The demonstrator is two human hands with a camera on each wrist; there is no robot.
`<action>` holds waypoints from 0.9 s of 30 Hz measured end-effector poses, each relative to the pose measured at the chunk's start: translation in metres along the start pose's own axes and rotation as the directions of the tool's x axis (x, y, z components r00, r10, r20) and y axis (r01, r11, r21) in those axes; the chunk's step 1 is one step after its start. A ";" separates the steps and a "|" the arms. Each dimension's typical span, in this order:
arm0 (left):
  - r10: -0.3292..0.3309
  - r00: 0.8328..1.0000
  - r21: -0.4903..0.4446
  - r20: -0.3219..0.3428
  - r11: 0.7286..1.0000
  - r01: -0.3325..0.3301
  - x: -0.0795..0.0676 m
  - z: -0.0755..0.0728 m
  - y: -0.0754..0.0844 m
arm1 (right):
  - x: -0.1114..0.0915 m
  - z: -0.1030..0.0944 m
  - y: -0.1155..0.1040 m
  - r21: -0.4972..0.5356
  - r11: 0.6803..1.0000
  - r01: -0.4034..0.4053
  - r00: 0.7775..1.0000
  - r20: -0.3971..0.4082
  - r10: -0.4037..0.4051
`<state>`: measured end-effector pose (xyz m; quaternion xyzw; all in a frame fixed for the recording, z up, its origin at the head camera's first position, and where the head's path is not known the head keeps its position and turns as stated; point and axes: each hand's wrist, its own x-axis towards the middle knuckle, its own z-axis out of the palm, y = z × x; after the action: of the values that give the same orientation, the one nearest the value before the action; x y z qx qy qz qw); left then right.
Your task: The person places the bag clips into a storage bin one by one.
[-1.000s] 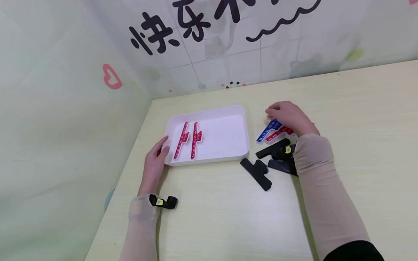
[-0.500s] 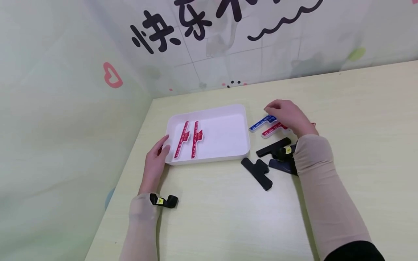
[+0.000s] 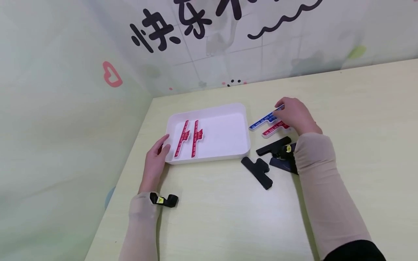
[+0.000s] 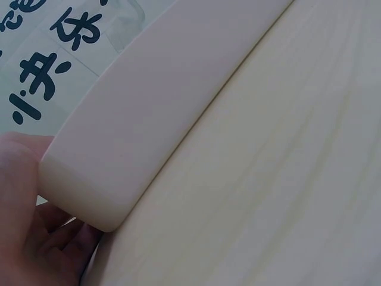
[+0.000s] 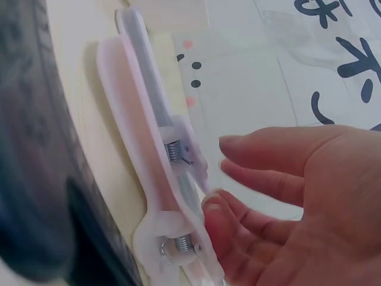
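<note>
My left hand holds the near left corner of a white tray; in the left wrist view its fingers curl at the tray wall. Two red clips with ruler-like stripes, a left one and a right one, lie side by side in the tray. My right hand is at the far end of a blue clip, thumb and fingers apart on either side of it. Just nearer lies a red clip, partly under the hand. The right wrist view shows the fingertips beside two spring clips.
Near the tray's right corner lies a wide black clip. Another black clip and a dark blue one lie by the right wrist, partly hidden by the wrist camera. A printed cloth wall borders the table behind.
The blue clip was swung to a flatter angle and shifted left, apart from the red clip. Since then my right hand has slid right to its far end. The left hand stays at the tray.
</note>
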<state>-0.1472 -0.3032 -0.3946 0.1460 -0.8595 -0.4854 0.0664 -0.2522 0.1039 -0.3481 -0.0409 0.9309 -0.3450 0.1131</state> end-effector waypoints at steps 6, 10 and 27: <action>-0.010 1.000 0.004 0.001 1.000 0.010 0.000 0.001 0.001 | -0.001 0.003 0.003 -0.030 0.998 -0.049 0.995 0.080 0.052; 0.002 1.000 0.001 0.005 1.000 -0.002 0.000 0.000 0.000 | 0.002 0.005 0.004 -0.043 0.999 -0.017 0.994 0.107 0.021; -0.018 1.000 0.019 0.003 1.000 0.018 0.000 0.001 0.001 | 0.007 0.012 0.001 0.124 0.992 0.011 0.986 0.165 -0.032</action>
<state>-0.1475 -0.3020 -0.3939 0.1537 -0.8627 -0.4781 0.0593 -0.2563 0.0965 -0.3590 -0.0726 0.8948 -0.3979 0.1889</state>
